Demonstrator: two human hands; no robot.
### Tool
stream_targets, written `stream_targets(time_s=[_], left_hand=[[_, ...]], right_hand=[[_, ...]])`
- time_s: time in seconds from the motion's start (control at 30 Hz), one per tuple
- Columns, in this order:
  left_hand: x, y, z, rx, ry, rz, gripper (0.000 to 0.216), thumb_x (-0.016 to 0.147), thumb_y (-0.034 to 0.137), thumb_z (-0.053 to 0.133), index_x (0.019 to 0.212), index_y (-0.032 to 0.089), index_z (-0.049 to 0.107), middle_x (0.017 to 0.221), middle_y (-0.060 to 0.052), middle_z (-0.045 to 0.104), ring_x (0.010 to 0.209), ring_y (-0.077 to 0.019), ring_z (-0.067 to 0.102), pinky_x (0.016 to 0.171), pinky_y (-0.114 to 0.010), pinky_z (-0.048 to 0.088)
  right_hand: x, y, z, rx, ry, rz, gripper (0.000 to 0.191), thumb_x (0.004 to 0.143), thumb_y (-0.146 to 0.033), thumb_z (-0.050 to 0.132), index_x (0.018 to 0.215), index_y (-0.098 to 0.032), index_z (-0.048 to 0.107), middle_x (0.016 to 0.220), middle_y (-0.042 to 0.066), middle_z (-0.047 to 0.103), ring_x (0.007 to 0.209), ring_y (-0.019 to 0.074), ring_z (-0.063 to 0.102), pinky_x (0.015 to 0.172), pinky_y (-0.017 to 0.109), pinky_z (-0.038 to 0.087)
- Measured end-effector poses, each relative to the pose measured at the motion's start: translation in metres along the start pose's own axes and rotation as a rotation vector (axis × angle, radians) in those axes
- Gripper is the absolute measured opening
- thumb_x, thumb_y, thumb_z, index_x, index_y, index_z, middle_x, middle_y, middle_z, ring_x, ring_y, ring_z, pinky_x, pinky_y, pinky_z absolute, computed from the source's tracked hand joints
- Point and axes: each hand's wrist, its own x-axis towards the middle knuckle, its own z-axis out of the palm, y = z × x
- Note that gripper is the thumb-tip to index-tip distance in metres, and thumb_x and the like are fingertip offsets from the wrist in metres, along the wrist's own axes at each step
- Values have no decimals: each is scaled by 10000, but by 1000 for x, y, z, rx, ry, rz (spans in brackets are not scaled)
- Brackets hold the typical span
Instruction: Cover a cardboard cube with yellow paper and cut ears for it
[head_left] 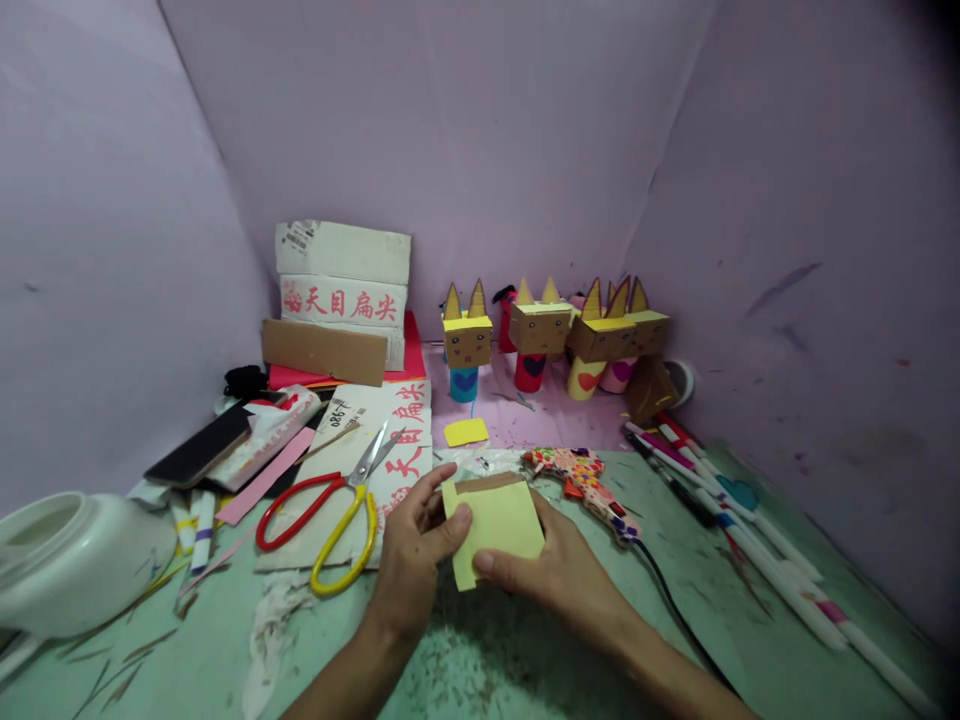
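Note:
Between my two hands is a small cardboard box [491, 484] with a sheet of pale yellow paper [504, 525] over the side facing me. My left hand [416, 545] grips its left edge, the thumb pressed on the paper and the fingers behind. From the right, my right hand [551, 560] holds it with the thumb across the lower front; its other fingers are mostly hidden behind. The paper's left strip sticks out past the box. Left of my hands lie scissors [358, 482] with one red and one yellow handle, blades apart, on printed white cardboard [409, 460].
Cardboard animal figures [469, 345] with pointed ears stand at the back. A flower-patterned glue gun [581, 485] with a black cord lies right of my hands. Several markers [765, 540] line the right wall. A white pot [82, 565] sits at far left, and a yellow paper piece [466, 432] lies ahead.

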Motion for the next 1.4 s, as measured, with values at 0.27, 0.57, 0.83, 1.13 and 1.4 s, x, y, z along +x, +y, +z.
stream_targets(time_s=[0.27,0.57,0.83,1.13,1.4], left_hand=[[7,4,3,40,106,-53,519,718,464,648,1100,121,570,879,-83,689,765,-212,639,633,-268,458],[2,14,6,68,-42,49,834,541,280,792,1243,101,379,1138,-158,620,994,-266,602,793,-289,479],[2,9,11,86,-1,47,799,609,292,749,1256,85,328,1084,-188,639,974,-289,617,780,-332,500],[4,18,10,-85,67,-70,682,597,305,766,1181,120,467,969,-148,679,873,-279,648,667,-318,518],[10,8,7,-16,22,-150,722,592,368,770,1201,133,461,945,-141,661,807,-265,647,629,-321,510]], right_hand=[[0,-3,0,-33,2,69,491,531,-201,725,994,-162,567,880,48,678,790,228,621,675,321,506],[5,6,-8,-11,51,-28,772,494,-276,790,1195,-161,488,1073,116,645,904,278,610,750,377,497],[2,11,-3,-155,121,-58,959,482,-194,807,1330,-193,358,1086,103,654,933,281,614,794,382,486],[5,6,-14,62,-62,-94,1046,439,-263,860,1340,-230,328,1296,123,515,1173,314,479,945,428,396],[8,11,-11,406,36,149,578,643,-387,741,1142,-181,535,1066,113,656,909,281,641,768,393,495]])
